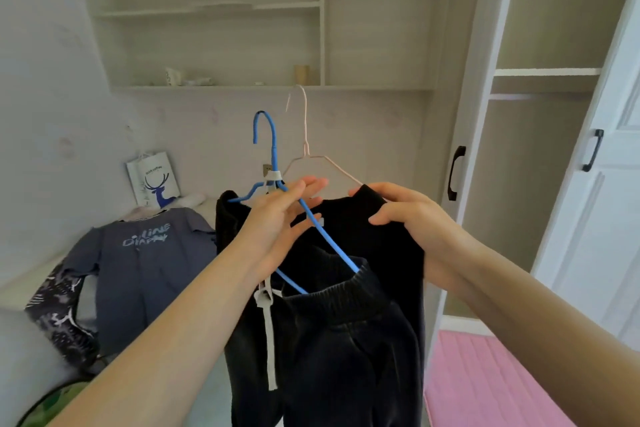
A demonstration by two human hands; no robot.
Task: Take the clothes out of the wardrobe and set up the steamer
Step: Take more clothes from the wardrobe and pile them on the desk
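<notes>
The grey T-shirt [149,263] lying on the bed [20,288] carries two lines of pale print. The upper line ends in "LINE"; the rest is too blurred. The white paper bag [152,180] reads "coffee" above a blue deer.

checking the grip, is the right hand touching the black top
Touching. The head view shows the right hand pinching the black top at its upper edge.

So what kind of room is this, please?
Probably a bedroom: an open wardrobe stands at the right, wall shelves hang above, and a grey T-shirt lies spread on what looks like a bed at the left.
</notes>
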